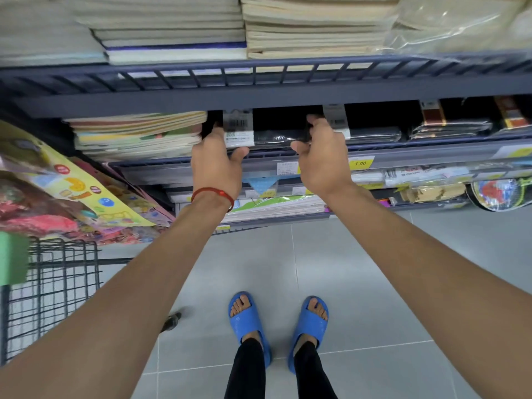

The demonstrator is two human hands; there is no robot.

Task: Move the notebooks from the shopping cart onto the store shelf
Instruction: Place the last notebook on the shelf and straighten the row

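both hands clamp one load: my left hand (216,162) and right hand (322,162) each grip an end of a flat stack of black, glossy film-wrapped notebooks (276,138), held level, i judge, for sliding in just under the dark grey metal shelf rail (259,102); a black wire shopping cart (57,272) stands well below-left of that rail.

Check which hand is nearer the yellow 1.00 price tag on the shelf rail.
Right. The right hand sits just left of the yellow 1.00 price tag, gripping the black notebooks' right end; the left hand grips their left end, farther from it.
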